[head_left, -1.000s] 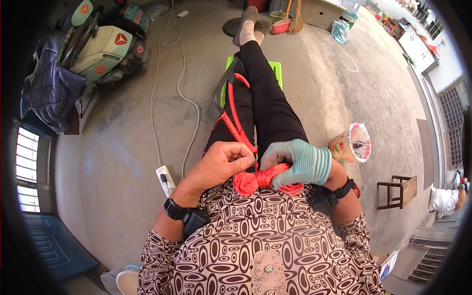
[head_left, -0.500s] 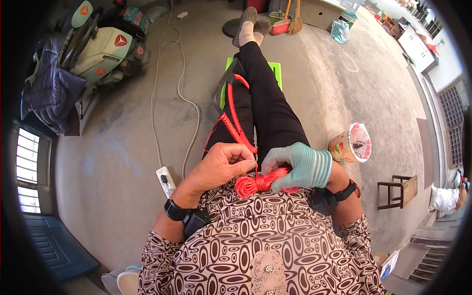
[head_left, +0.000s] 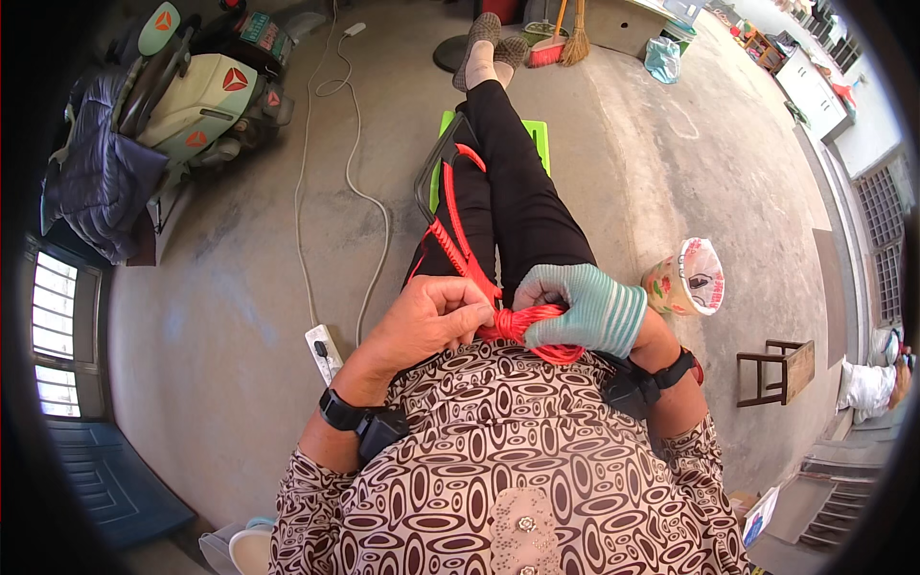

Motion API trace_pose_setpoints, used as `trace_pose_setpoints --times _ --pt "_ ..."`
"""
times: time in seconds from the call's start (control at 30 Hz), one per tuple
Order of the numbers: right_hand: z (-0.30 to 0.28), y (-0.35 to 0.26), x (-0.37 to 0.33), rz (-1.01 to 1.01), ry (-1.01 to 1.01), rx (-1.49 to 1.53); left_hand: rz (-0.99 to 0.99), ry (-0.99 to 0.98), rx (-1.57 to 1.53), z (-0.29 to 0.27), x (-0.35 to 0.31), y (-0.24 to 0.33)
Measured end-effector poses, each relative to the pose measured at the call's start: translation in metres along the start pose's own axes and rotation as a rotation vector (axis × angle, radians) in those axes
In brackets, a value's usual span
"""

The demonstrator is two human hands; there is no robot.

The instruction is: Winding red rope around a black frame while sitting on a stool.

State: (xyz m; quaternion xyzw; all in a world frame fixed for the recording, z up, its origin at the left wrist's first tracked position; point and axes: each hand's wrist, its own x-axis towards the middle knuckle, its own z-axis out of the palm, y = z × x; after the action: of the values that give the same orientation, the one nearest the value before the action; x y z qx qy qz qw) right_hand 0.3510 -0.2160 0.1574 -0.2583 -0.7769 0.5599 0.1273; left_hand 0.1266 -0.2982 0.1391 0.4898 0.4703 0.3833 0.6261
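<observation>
While the gloved right hand curls its fingers around a bundle of red cord, the bare left hand presses thumb and forefinger together just beside the bundle's left end; whether a strand lies between those tips cannot be told. Ahead of the left fingers, more red cord wraps part of a dark frame lying over the legs. To the right of the gloved fingers is a floral bin with a pale liner, a dark shape in its mouth too indistinct to name. Far ahead and right of them, a pale blue bag partly covers a green bucket, its contents hidden. Behind the left fingers, a white basin is cut off at the lower edge. The right hand hides much of the bundle.
</observation>
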Motion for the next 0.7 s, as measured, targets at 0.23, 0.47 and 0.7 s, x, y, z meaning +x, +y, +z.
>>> trace_pose_setpoints --times 0.23,0.47,0.7 --pt "0.002 0.004 0.004 0.086 -0.132 0.027 0.084 -0.031 -0.024 0.000 0.000 -0.009" --pt "0.000 0.004 -0.003 0.078 -0.192 0.387 0.044 -0.028 -0.164 0.001 0.000 -0.006" --pt "0.008 -0.005 0.003 0.102 0.202 0.447 0.009 0.012 -0.143 0.002 0.002 -0.018"
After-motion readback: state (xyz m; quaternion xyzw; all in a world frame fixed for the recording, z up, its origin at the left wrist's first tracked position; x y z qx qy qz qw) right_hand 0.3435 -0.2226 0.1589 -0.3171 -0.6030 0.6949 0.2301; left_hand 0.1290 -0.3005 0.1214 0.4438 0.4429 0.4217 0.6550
